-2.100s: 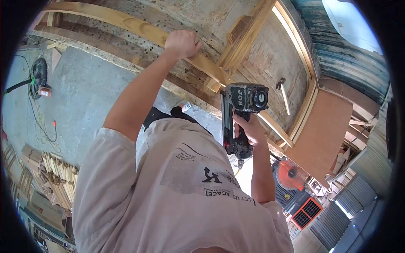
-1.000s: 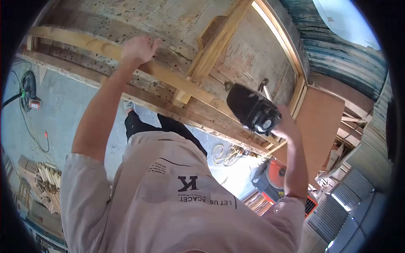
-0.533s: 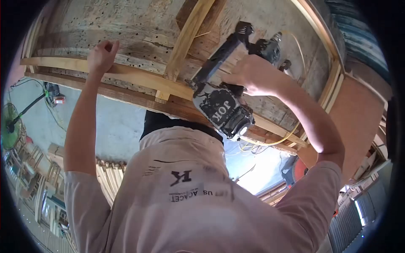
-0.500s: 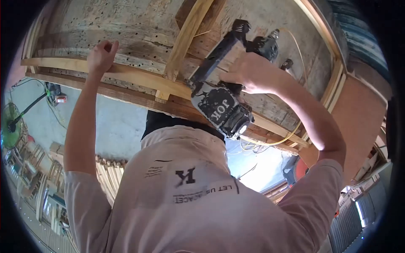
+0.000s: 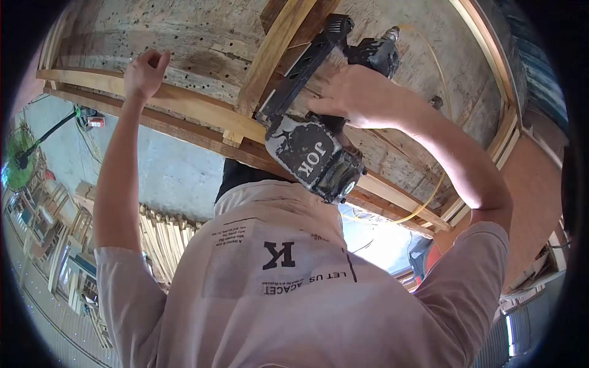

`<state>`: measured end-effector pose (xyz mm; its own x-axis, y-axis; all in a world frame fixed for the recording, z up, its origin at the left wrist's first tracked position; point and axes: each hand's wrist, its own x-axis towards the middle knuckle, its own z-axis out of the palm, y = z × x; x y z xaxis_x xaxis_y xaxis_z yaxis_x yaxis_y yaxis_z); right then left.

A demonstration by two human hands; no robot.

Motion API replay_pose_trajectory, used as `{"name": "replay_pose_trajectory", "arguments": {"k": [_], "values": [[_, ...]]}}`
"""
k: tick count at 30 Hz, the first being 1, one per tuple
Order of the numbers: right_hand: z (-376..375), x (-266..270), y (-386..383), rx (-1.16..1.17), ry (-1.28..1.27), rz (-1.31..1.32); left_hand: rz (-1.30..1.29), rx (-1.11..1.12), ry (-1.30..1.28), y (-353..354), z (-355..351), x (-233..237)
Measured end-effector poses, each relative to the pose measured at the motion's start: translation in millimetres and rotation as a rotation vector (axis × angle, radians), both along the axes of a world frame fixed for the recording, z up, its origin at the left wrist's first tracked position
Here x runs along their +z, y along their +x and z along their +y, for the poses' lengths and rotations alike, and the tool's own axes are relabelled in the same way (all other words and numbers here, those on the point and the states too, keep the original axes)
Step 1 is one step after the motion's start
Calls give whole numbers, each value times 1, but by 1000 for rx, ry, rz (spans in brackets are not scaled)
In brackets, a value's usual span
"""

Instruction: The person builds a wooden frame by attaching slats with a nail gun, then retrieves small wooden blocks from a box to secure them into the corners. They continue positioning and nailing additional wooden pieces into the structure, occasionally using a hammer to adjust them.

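Observation:
My right hand [image 5: 356,95] is wrapped round the handle of a black pneumatic nail gun [image 5: 307,153], scuffed and marked JOK. The gun's nose end is at the long wooden strip [image 5: 190,113], close to where a crosspiece [image 5: 270,58] meets it. My left hand [image 5: 145,73] is closed, with fingers curled and thumb beside them, at the same strip further left. Whatever it may hold is hidden.
A worn, hole-marked wooden board [image 5: 178,37] lies under the frame. A thin yellow air hose [image 5: 438,61] loops round on the right. A green fan [image 5: 23,153] and stacked wood strips [image 5: 162,233] are on the left.
The nail gun has shifted slightly left and up in view, with my right hand still round its handle. My left hand has barely moved. The whole view has shifted slightly.

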<state>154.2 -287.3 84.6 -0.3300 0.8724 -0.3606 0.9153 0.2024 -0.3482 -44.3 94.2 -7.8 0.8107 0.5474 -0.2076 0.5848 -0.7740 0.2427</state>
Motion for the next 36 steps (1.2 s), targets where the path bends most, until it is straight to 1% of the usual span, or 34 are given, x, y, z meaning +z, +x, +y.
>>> {"name": "replay_pose_trajectory", "arguments": {"k": [4,7,8,10,12,14,16,24,26,30,32,34,35,36], "values": [[2,10,-1,69,79,-70,7,15,0,0,1,-1],[3,11,1,91,77,-98,9,10,13,-2,3,-2],[3,8,3,91,75,-99,6,10,18,-1,2,-1],[1,-2,6,120,166,-101,21,15,17,0,1,1],[3,-6,5,116,137,-83,37,21,11,-1,0,0],[2,-11,5,115,109,-65,-35,3,4,-2,1,-2],[3,-17,3,117,193,-45,-20,8,1,-2,1,-1],[5,-10,0,90,165,-69,-15,-3,-16,-1,2,-1],[7,-9,-2,82,156,-88,-17,25,-5,-1,1,-2],[8,-8,-5,49,81,-86,-42,-5,14,-3,3,-4],[8,-5,-5,38,59,-77,-6,12,43,-1,4,-3],[3,-1,-4,99,123,-166,-6,27,32,-1,2,-3],[-1,-4,-4,96,127,-168,-5,42,15,-1,2,-3],[-7,-10,-4,68,210,-137,-5,41,17,-1,3,-3]]}}
